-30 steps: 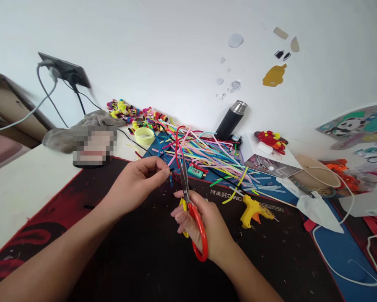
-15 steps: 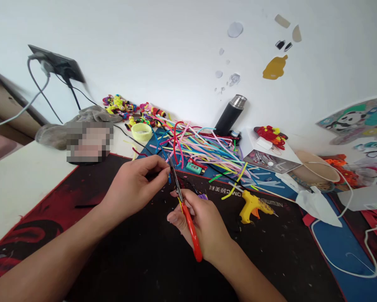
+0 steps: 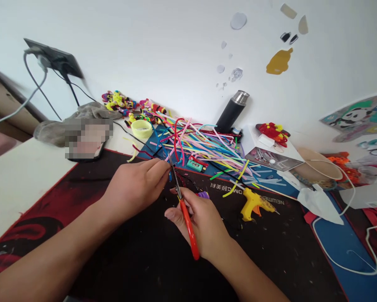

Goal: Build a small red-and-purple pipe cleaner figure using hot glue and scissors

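Note:
My right hand (image 3: 201, 222) grips a pair of red-handled scissors (image 3: 188, 226), its thumb and fingers around the handles. The blades point up and away, lie almost together, and reach beside the left fingertips. My left hand (image 3: 134, 184) is closed in a pinch with its back turned up. A short piece of black pipe cleaner showed at its fingertips earlier; the fingers now hide most of it. Just past both hands spreads a heap of colourful pipe cleaners (image 3: 204, 147). A small purple thing (image 3: 203, 195) shows behind the right hand's knuckles.
On the dark mat (image 3: 238, 260) at right lies a yellow glue gun (image 3: 254, 204). A green lighter (image 3: 195, 165), a black flask (image 3: 232, 112) and a pale yellow cup (image 3: 141, 129) stand or lie beyond. A phone (image 3: 87, 140) rests at left; a white cable (image 3: 333, 268) curves at right.
The scissors have swung left to the left fingertips and their blades have closed. My left hand has rolled over, hiding its fingertips. The view has shifted slightly.

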Available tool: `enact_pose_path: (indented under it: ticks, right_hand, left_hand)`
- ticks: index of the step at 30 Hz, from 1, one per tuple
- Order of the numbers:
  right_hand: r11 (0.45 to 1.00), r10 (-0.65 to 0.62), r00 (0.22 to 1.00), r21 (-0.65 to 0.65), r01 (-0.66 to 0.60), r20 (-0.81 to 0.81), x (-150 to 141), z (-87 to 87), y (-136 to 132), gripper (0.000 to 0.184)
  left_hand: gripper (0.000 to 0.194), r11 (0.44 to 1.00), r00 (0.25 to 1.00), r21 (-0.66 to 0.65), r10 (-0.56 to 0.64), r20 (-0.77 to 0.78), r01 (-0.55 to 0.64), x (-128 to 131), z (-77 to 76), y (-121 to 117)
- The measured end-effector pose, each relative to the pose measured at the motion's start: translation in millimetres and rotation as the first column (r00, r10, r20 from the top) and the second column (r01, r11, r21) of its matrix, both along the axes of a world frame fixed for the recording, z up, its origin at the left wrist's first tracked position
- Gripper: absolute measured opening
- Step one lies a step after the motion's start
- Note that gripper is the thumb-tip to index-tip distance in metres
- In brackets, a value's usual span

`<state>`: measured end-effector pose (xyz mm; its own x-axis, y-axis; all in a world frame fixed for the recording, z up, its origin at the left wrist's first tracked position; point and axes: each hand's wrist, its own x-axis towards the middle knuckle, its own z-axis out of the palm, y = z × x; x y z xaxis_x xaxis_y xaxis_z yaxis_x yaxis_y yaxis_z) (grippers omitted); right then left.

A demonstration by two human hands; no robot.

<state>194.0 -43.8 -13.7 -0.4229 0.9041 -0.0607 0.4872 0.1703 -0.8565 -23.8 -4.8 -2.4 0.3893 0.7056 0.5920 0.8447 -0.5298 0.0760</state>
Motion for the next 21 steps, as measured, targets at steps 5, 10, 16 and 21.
enact_pose_path:
  ticks: [5, 10, 16, 21]
  right_hand:
    - [1.0, 0.003, 1.0, -0.025, -0.003, -0.029, 0.7, -1.9, 0.5, 0.047]
    - [0.999, -0.012, 0.999, -0.035, 0.01, -0.041, 0.8, -2.8, 1.0, 0.045]
    - [0.999, -0.025, 0.999, -0.032, 0.024, -0.034, 0.1, -2.9, 1.2, 0.045]
    - [0.998, -0.043, 0.998, -0.037, 0.042, -0.037, 0.3, -2.6, 2.6, 0.045]
  left_hand:
    - [0.032, 1.0, 0.999, -0.009, -0.007, -0.035, 0.007, -2.6, -2.6, 1.0]
    - [0.034, 1.0, 0.998, -0.011, 0.002, -0.058, -0.002, -3.0, -2.9, 0.6]
    - [0.034, 0.999, 0.998, -0.053, 0.008, -0.061, -0.011, -3.9, -2.2, 1.4]
    - [0.036, 1.0, 0.997, 0.002, -0.012, -0.077, 0.012, -5.0, -1.7, 2.4]
